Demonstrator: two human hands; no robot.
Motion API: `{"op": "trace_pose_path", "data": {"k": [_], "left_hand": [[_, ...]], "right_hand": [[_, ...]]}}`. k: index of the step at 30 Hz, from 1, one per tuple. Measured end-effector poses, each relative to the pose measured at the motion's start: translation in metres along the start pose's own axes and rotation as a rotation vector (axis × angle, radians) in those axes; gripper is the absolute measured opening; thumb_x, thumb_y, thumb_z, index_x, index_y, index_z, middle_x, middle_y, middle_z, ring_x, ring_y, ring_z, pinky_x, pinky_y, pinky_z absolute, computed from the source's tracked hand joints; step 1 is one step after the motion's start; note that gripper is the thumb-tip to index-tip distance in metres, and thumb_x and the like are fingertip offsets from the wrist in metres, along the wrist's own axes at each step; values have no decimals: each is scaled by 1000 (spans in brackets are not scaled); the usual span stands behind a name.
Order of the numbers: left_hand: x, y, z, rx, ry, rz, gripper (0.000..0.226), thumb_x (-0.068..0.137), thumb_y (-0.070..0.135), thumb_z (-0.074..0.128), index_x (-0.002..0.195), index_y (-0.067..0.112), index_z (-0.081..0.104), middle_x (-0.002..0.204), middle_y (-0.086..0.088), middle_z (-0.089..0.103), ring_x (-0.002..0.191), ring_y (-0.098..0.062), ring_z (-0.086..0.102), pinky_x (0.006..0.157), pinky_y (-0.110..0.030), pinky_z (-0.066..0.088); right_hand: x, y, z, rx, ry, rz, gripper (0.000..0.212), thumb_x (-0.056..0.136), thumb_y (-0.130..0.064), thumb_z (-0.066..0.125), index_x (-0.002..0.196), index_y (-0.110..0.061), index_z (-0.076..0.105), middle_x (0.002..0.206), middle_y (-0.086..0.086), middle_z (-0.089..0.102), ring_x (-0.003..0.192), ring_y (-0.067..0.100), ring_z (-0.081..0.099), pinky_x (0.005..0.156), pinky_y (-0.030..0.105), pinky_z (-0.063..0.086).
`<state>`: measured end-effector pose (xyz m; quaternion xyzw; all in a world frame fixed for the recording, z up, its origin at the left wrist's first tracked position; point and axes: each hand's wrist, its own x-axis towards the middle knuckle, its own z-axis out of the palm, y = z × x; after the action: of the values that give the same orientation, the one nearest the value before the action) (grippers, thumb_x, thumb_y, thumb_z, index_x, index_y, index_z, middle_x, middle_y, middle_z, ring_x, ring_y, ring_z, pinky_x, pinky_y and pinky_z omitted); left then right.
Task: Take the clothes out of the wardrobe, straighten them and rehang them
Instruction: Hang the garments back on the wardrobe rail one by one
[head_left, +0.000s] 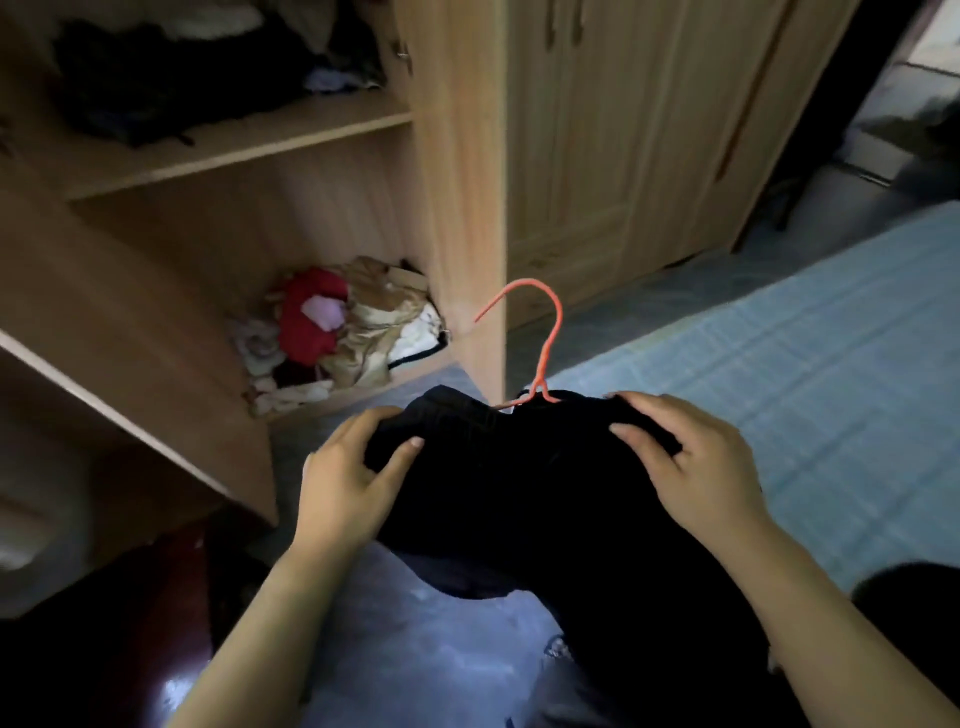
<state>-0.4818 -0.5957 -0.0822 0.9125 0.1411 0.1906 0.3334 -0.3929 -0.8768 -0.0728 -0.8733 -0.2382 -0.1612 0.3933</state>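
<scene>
A black garment hangs on an orange wire hanger in front of me, its hook pointing up and away. My left hand grips the garment's left shoulder, thumb on top and fingers curled behind. At the other shoulder, my right hand holds the cloth the same way. The hanger's arms are hidden inside the cloth. The open wooden wardrobe stands just beyond, to the left.
Dark clothes lie heaped on the wardrobe's upper shelf. A pile of red, beige and white clothes sits on the bottom shelf. A bed with a pale blue sheet is on the right. Closed wardrobe doors stand behind.
</scene>
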Motion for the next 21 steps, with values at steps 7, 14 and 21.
{"op": "trace_pose_path", "data": {"k": [7, 14, 21], "left_hand": [[125, -50, -51, 81, 45, 62, 53, 79, 59, 40, 123, 31, 50, 114, 6, 59, 109, -20, 55, 89, -43, 44], [295, -87, -87, 125, 125, 135, 64, 77, 68, 45, 129, 31, 47, 110, 5, 58, 107, -20, 55, 93, -49, 43], [447, -110, -147, 134, 412, 26, 50, 70, 77, 42, 93, 37, 61, 86, 11, 63, 88, -16, 61, 76, -40, 48]], "right_hand": [[123, -38, 83, 193, 81, -3, 28, 82, -40, 61, 108, -33, 67, 99, -22, 64, 81, -3, 58, 57, 5, 39], [307, -59, 169, 265, 100, -49, 30, 77, -60, 61, 104, -47, 64, 88, -17, 70, 76, 18, 66, 68, 25, 48], [477, -110, 231, 273, 44, -299, 32, 79, -67, 51, 110, -62, 52, 47, 3, 57, 32, 14, 44, 43, 30, 41]]}}
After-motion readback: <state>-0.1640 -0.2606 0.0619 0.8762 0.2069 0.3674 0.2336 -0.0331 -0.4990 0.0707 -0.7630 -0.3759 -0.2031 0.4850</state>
